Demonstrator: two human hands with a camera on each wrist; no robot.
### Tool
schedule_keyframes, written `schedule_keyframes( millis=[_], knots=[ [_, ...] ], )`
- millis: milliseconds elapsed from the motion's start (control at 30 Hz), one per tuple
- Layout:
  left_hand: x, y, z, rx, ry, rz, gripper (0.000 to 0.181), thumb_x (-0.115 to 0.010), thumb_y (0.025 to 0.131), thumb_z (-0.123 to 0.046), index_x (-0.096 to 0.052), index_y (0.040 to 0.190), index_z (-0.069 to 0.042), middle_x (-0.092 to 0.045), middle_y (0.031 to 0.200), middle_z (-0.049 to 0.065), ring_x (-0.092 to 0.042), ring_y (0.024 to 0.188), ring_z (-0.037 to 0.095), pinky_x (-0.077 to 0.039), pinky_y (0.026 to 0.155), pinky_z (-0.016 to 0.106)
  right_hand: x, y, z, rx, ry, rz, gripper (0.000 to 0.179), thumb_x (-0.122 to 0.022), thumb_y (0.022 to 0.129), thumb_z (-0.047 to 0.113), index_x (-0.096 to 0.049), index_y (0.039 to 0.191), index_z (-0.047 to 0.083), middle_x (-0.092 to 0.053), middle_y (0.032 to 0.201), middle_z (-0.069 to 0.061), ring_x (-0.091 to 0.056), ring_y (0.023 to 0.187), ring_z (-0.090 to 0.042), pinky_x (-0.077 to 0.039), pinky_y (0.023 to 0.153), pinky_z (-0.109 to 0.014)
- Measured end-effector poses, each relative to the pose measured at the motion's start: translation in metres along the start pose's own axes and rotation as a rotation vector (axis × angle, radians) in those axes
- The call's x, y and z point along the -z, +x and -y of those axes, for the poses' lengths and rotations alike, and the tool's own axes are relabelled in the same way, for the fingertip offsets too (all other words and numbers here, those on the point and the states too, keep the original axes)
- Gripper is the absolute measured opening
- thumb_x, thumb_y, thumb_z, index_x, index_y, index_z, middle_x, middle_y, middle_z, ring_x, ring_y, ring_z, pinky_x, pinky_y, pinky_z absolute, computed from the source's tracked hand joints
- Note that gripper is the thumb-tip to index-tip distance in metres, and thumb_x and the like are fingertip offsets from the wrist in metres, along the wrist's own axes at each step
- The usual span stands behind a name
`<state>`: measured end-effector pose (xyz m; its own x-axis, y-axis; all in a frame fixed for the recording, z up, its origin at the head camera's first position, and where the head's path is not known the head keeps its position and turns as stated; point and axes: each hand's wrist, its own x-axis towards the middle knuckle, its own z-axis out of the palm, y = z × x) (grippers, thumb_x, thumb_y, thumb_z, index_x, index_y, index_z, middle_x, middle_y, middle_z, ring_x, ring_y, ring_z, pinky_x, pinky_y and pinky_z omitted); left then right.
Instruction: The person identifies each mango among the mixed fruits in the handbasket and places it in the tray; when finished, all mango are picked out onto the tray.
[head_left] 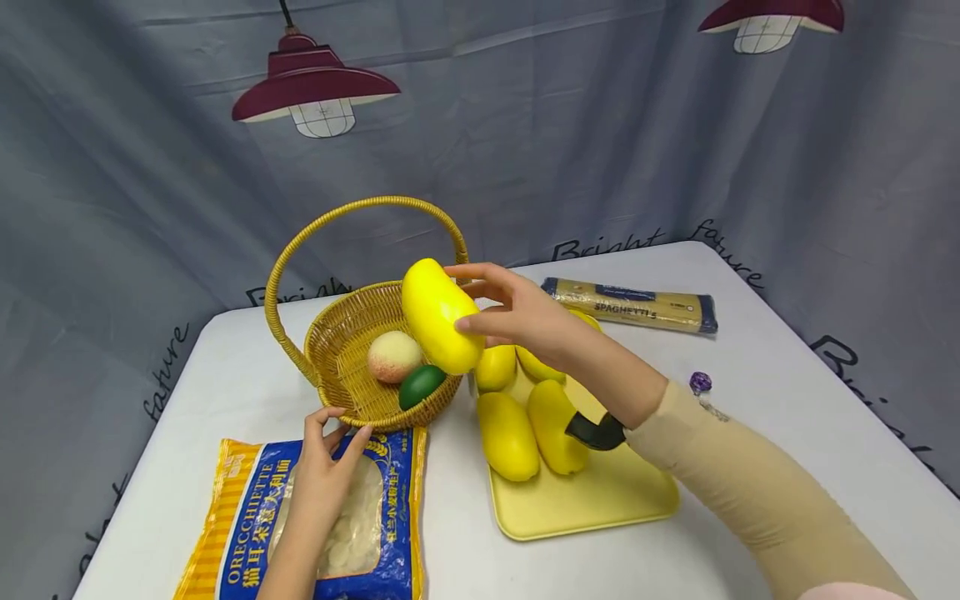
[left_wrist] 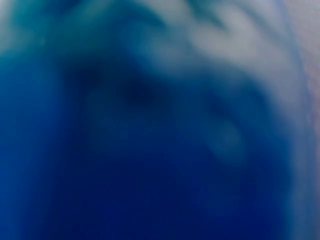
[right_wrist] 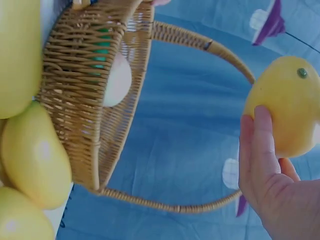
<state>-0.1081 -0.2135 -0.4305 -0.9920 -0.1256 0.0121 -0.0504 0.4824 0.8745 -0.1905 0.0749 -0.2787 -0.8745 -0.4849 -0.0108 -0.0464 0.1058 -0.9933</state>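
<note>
In the head view my right hand (head_left: 510, 308) grips a yellow mango (head_left: 441, 317), held up over the right side of a wicker basket (head_left: 352, 329). The right wrist view also shows this mango (right_wrist: 285, 105), with fingers and thumb around it. Inside the basket lie a peach (head_left: 394, 357) and a dark green fruit (head_left: 422, 387), partly hidden by the rim. My left hand (head_left: 330, 458) pinches the basket's front rim between thumb and fingers, above a blue pasta bag. Only a blue blur fills the left wrist view.
A yellow tray (head_left: 585, 504) right of the basket carries several mangoes (head_left: 508, 437). The blue and yellow orecchiette bag (head_left: 247, 517) lies in front of the basket. Behind the tray is a spaghetti pack (head_left: 637, 306). A small purple item (head_left: 701, 382) sits to the right.
</note>
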Motion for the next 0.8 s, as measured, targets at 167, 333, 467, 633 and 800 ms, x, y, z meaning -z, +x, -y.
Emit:
schedule_keyframes(
  millis=[167, 333, 467, 633, 800],
  knots=[
    [0.001, -0.001, 0.002, -0.002, -0.009, -0.001, 0.052, -0.060, 0.096, -0.037, -0.032, 0.133, -0.013, -0.022, 0.155, 0.015, -0.044, 0.130, 0.037, -0.044, 0.094, 0.055, 0.013, -0.039, -0.008, 0.013, 0.051, -0.025, 0.063, -0.069, 0.088, 0.011, -0.044, 0.143, 0.026, -0.046, 0.136, -0.007, -0.054, 0.116, -0.030, -0.051, 0.086, -0.046],
    [-0.001, -0.002, 0.002, 0.008, -0.015, -0.009, 0.052, -0.061, 0.096, -0.037, -0.033, 0.133, -0.014, -0.033, 0.150, 0.019, -0.046, 0.129, 0.037, -0.043, 0.095, 0.055, 0.028, -0.073, -0.019, 0.047, 0.076, -0.058, 0.064, -0.067, 0.089, 0.008, -0.040, 0.146, 0.019, -0.043, 0.137, -0.014, -0.055, 0.115, -0.032, -0.051, 0.088, -0.041],
    [-0.002, -0.002, 0.001, 0.010, -0.018, -0.004, 0.052, -0.060, 0.096, -0.038, -0.032, 0.133, -0.014, -0.030, 0.151, 0.019, -0.044, 0.129, 0.038, -0.042, 0.095, 0.056, 0.042, -0.098, -0.034, 0.053, 0.045, -0.105, 0.063, -0.064, 0.091, 0.005, -0.038, 0.147, 0.017, -0.041, 0.138, -0.017, -0.058, 0.114, -0.030, -0.051, 0.088, -0.037],
    [-0.002, -0.002, -0.001, 0.007, -0.015, -0.002, 0.053, -0.060, 0.096, -0.038, -0.032, 0.133, -0.013, -0.026, 0.154, 0.017, -0.044, 0.130, 0.038, -0.042, 0.095, 0.056, 0.057, -0.129, -0.057, 0.027, 0.019, -0.169, 0.059, -0.059, 0.095, 0.007, -0.036, 0.148, 0.018, -0.040, 0.138, -0.017, -0.058, 0.115, -0.025, -0.051, 0.087, -0.034],
    [-0.001, -0.001, -0.002, 0.000, -0.014, -0.004, 0.053, -0.059, 0.096, -0.037, -0.031, 0.134, -0.012, -0.023, 0.155, 0.017, -0.043, 0.130, 0.039, -0.042, 0.095, 0.056, 0.069, -0.147, -0.088, -0.023, 0.042, -0.205, 0.056, -0.055, 0.097, 0.008, -0.035, 0.148, 0.018, -0.042, 0.138, -0.011, -0.059, 0.112, -0.021, -0.051, 0.086, -0.033]
  ],
)
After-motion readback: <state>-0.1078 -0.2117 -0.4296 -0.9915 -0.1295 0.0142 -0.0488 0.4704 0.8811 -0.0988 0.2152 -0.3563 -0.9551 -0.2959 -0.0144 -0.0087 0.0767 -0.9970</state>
